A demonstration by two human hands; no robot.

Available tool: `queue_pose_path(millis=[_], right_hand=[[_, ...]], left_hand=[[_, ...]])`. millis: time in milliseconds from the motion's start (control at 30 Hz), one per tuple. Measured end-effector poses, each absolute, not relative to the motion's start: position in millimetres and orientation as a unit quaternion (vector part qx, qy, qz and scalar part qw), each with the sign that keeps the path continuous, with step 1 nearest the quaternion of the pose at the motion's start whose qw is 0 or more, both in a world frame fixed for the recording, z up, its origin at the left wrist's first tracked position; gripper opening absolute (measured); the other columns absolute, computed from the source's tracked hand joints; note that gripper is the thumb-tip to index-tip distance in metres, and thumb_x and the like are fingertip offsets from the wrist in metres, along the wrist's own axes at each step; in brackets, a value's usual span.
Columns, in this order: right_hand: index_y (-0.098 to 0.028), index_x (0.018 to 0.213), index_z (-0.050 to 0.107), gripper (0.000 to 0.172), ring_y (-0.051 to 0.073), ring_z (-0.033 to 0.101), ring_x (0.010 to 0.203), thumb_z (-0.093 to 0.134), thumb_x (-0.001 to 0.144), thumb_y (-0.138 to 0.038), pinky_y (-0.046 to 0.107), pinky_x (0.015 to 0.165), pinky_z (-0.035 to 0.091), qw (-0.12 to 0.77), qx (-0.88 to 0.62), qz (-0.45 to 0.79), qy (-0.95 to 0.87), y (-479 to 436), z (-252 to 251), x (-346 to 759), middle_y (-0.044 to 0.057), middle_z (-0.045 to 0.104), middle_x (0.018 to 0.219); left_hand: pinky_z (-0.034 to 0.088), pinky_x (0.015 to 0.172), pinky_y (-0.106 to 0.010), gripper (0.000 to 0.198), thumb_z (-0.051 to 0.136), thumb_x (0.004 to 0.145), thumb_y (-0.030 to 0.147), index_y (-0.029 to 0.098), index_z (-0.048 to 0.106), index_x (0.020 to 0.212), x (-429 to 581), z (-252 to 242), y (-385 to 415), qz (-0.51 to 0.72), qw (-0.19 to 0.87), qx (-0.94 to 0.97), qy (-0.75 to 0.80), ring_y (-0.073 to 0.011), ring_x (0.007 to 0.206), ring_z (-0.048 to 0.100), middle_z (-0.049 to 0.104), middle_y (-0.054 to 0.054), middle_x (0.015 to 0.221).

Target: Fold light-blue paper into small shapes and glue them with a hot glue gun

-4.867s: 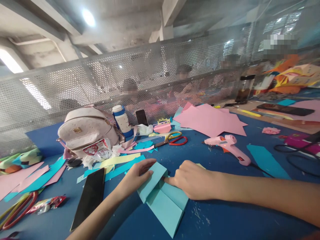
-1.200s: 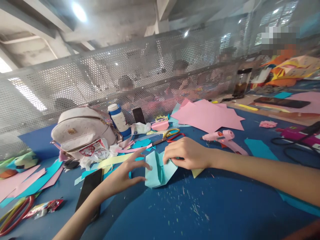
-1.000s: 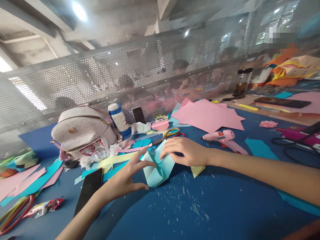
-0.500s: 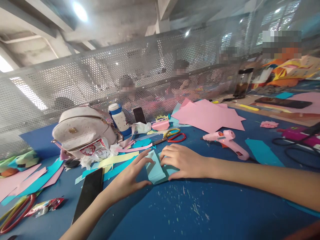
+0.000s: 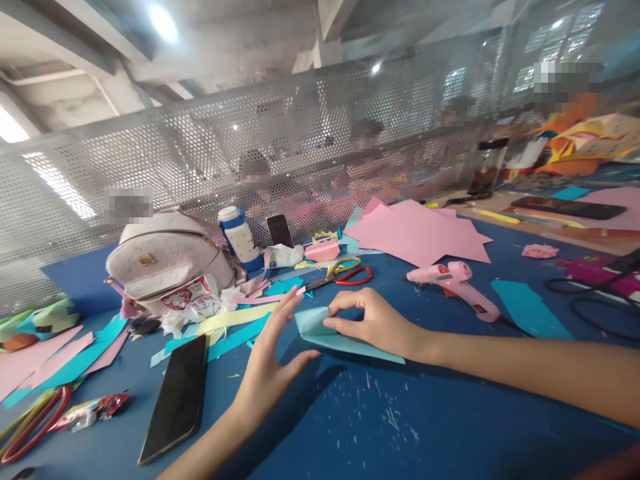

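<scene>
A light blue sheet of paper [image 5: 350, 344], partly folded over, is lifted a little off the blue table [image 5: 390, 427]. My right hand [image 5: 370, 323] pinches its folded flap between thumb and fingers. To the left of the paper, my left hand [image 5: 275, 357] is open, thumb and fingers apart, with nothing in it. Just beyond the hands lie scissors [image 5: 345, 272] with red and yellow handles. A black phone [image 5: 177, 397] rests flat beside my left forearm. The paper's far right part is hidden behind my right hand.
A pink glue gun [image 5: 457, 283] lies right, before stacked pink paper [image 5: 415, 230]. A pale backpack [image 5: 173, 257] and a bottle [image 5: 239, 237] stand at the back left, by a perforated metal screen [image 5: 310, 127]. Coloured paper strips [image 5: 240, 320] lie left. People sit beyond the screen.
My right hand has taken the light blue paper by its flap, raising and turning it. My left hand has come off the paper and moved slightly left, uncovering more of the phone.
</scene>
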State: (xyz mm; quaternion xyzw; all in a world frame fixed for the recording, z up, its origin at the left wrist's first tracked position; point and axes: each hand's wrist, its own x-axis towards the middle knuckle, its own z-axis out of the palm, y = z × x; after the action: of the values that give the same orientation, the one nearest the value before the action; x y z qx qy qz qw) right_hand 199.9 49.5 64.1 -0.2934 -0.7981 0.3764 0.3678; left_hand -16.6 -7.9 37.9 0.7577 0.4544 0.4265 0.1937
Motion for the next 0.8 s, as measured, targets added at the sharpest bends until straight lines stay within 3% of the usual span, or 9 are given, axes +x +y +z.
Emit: queue_pose_path(millis=[200,333,500,800], right_hand=[[-0.015,0.072,0.068,0.029,0.013,0.051,0.069,0.061,0.085,-0.041,0.024,0.063,0.037,0.286,-0.271,0.465,-0.793,42,61,195,-0.002,0.057,0.068],[-0.016,0.082,0.072,0.031,0.016,0.053,0.075,0.063,0.082,-0.045,0.025,0.065,0.039,0.242,-0.315,0.498,-0.771,38,59,196,0.001,0.062,0.078],[-0.018,0.080,0.073,0.031,0.017,0.054,0.080,0.065,0.080,-0.048,0.024,0.066,0.040,0.233,-0.352,0.504,-0.754,31,63,197,0.002,0.064,0.083],[-0.018,0.093,0.076,0.035,0.012,0.054,0.069,0.068,0.080,-0.049,0.024,0.065,0.039,0.230,-0.268,0.624,-0.697,31,57,197,0.001,0.068,0.079]], left_hand=[[0.034,0.114,-0.040,0.058,0.064,0.088,0.035,0.036,0.041,0.142,-12,34,-16,0.423,0.224,0.741,0.470,-0.0238,0.138,0.040,0.046,-0.001,0.149],[0.033,0.115,-0.039,0.059,0.062,0.090,0.034,0.035,0.038,0.145,-14,34,-16,0.415,0.216,0.752,0.465,-0.0239,0.139,0.039,0.042,-0.003,0.151],[0.031,0.116,-0.041,0.056,0.058,0.093,0.032,0.038,0.038,0.145,-14,38,-16,0.399,0.171,0.795,0.424,-0.0241,0.143,0.032,0.038,-0.002,0.154],[0.034,0.113,-0.048,0.048,0.048,0.095,0.042,0.034,0.045,0.142,-22,38,-13,0.379,0.117,0.833,0.386,-0.0301,0.143,0.032,0.021,-0.005,0.161]])
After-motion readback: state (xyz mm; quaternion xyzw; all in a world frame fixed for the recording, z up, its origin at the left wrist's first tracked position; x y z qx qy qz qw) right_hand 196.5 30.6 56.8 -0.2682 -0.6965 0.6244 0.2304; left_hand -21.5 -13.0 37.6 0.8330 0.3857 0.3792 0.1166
